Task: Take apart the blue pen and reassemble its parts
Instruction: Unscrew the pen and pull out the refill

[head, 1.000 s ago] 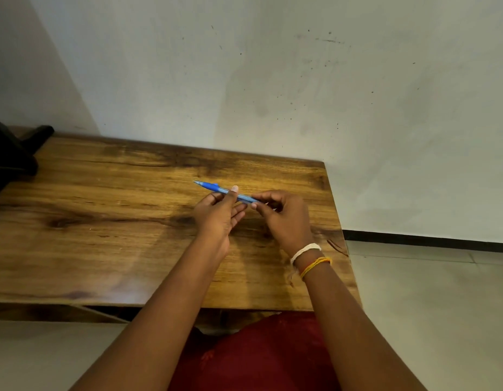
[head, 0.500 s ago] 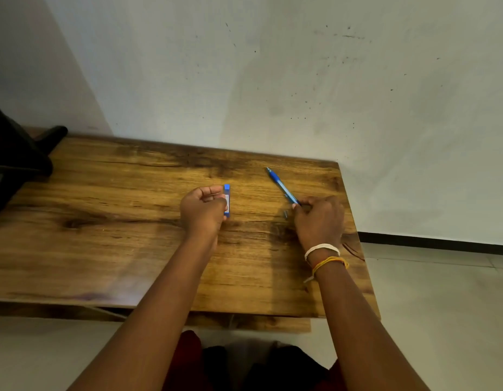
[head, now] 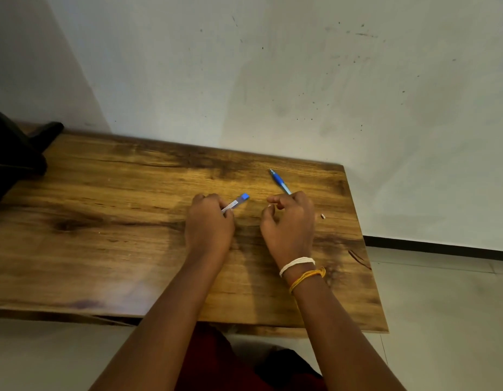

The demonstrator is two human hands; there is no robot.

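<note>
Above the brown wooden tabletop (head: 103,249), the blue pen is held in two parts. A clear rear barrel piece with a blue cap end (head: 235,203) is pinched in the closed left hand (head: 209,221), its long axis angled up and right. The blue front section with its tip (head: 279,181) is gripped by the right hand (head: 289,224), fingers partly curled, and points up-left toward the wall. A small white piece (head: 322,216) lies near the table's right edge; it could easily be knocked off and lost.
</note>
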